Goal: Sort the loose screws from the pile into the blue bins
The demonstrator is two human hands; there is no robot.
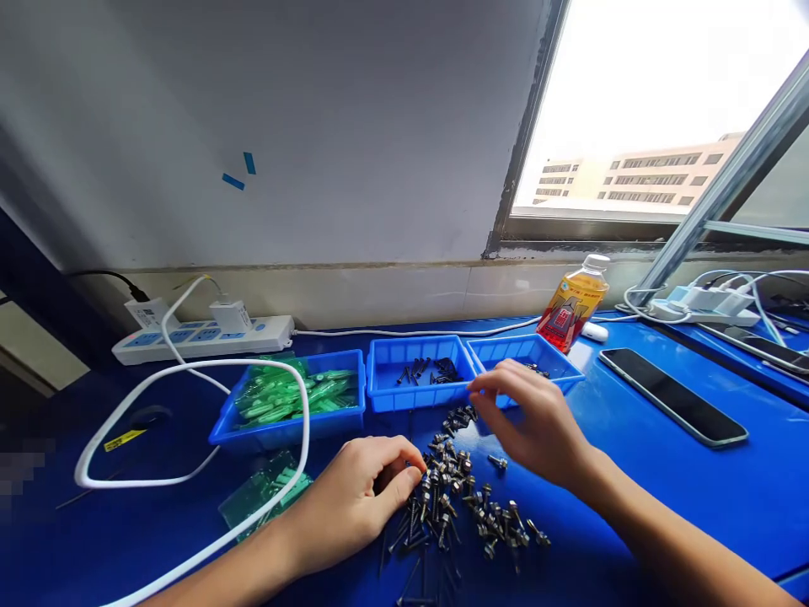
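Note:
My left hand (363, 493) rests at the left side of a pile of screws (442, 480), thumb and forefinger pinched at a screw in it. Some screws are silver with hex heads and washers; others are long, thin and black. My right hand (537, 421) is raised over the front of the right blue bin (572, 378), thumb and fingers drawn together; whatever may lie between the tips is hidden. That bin holds a few small screws, partly covered by the hand. Black screws lie in the middle blue bin (410, 400).
A left blue bin (287, 428) holds bagged green pieces, with another green bag (262, 497) before it. A white cable (303, 421) loops across the left. Behind stand a power strip (208, 335) and drink bottle (574, 303); a phone (673, 396) lies right.

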